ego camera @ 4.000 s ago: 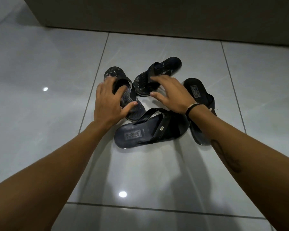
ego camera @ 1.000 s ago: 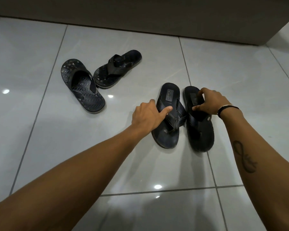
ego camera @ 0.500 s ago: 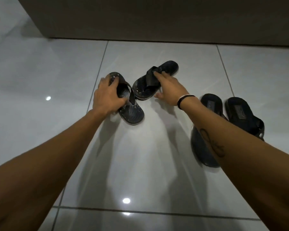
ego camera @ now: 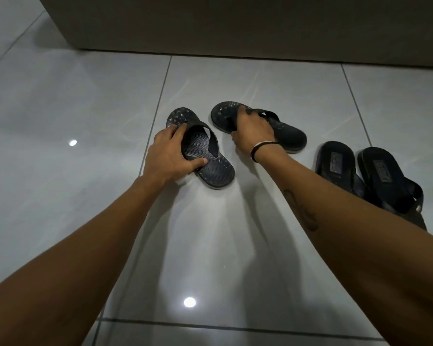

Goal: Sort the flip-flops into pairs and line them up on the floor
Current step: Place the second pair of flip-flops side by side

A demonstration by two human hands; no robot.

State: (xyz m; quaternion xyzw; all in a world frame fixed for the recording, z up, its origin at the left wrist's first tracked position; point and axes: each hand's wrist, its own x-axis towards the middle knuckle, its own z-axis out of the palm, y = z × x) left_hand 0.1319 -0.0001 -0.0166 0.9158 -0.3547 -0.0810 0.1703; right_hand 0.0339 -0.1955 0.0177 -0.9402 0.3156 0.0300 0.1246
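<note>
Two dark patterned flip-flops lie on the glossy tile floor ahead of me. My left hand (ego camera: 169, 156) grips the left patterned flip-flop (ego camera: 210, 168) by its strap and side. My right hand (ego camera: 251, 132) holds the right patterned flip-flop (ego camera: 289, 136) at its strap; that one lies slanted, toe end to the upper left. To the right, two smooth black flip-flops with a label on the heel, the first (ego camera: 335, 161) and the second (ego camera: 382, 173), lie side by side, partly hidden by my right forearm.
A dark cabinet base or wall (ego camera: 235, 23) runs along the back of the grey tile floor (ego camera: 85, 108). Ceiling lights reflect as bright spots on the tiles. Grout lines cross the floor in front of me.
My right hand has swung the right patterned flip-flop round, so its toe end now points up-left like the left one. My left hand stays on the left flip-flop.
</note>
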